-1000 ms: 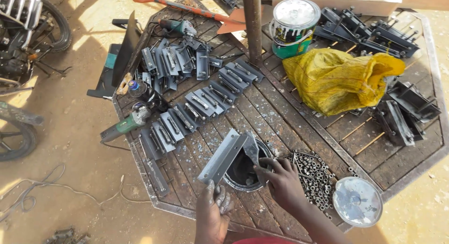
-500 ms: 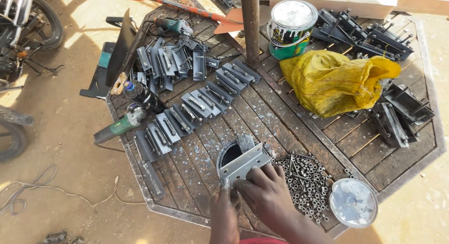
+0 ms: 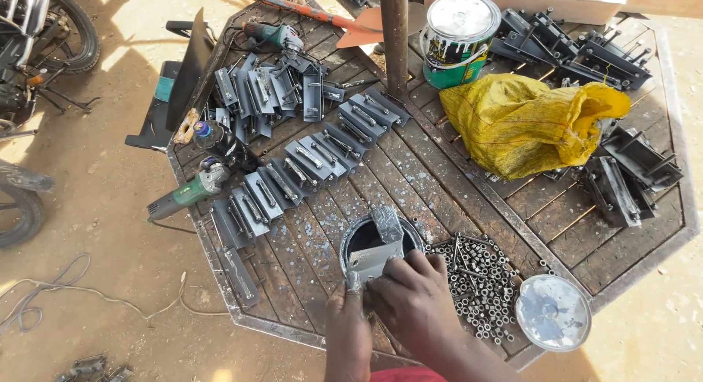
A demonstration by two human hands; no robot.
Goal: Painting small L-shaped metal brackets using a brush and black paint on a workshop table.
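Two hands work at the near edge of the worktop [image 3: 439, 177], an eight-sided slatted top in a metal frame. Left hand [image 3: 350, 331] and right hand [image 3: 414, 298] lie close together, touching at the fingers.

Change since a second ago: the grey metal bracket [image 3: 381, 250], then held out long and slanted to the left of the paint tin [image 3: 381, 243], now sits over the tin's mouth with both hands bunched low on it. Judged: the piece has been brought in over the paint, so coating appears under way.

Fingers: right hand's fingers are curled and clamped on the bracket's lower edge; left hand's fingers are pressed to its lower left corner, tips smeared grey.

Bracket: folded plate, wet-looking grey, upper end sticking up over the dark opening.

Just right of the tin: heap of nuts and bolts [image 3: 476, 279], then the tin's lid [image 3: 553, 312], paint-smeared.

Further out: rows of grey brackets [image 3: 315, 158], green grinder [image 3: 187, 195] at the left edge, yellow sack [image 3: 527, 122], a sealed paint can [image 3: 460, 38] by the post [image 3: 394, 38].
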